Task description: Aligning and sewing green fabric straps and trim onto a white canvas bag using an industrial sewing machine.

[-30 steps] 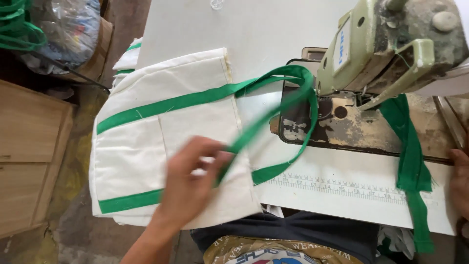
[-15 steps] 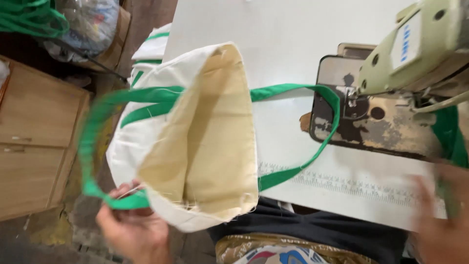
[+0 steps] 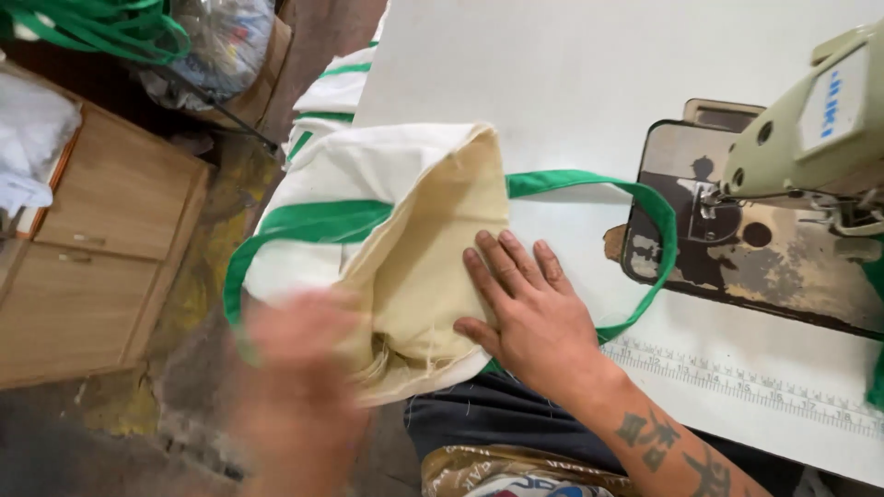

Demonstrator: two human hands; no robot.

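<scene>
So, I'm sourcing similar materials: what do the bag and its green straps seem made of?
The bag looks like cream woven cotton or canvas, matte, with frayed threads at its lower edge. The green straps look like flat woven webbing or ribbon with a slight sheen; the fibre cannot be told.

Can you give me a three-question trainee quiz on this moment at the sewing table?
1. True or false: the right hand lies flat on the cream bag.
2. What colour are the bag's straps?
3. Where is the sewing machine? A: right side of the white table; B: on the wooden cabinet.

Key: 1 true. 2 green. 3 A. The left hand is too blurred to judge.
</scene>
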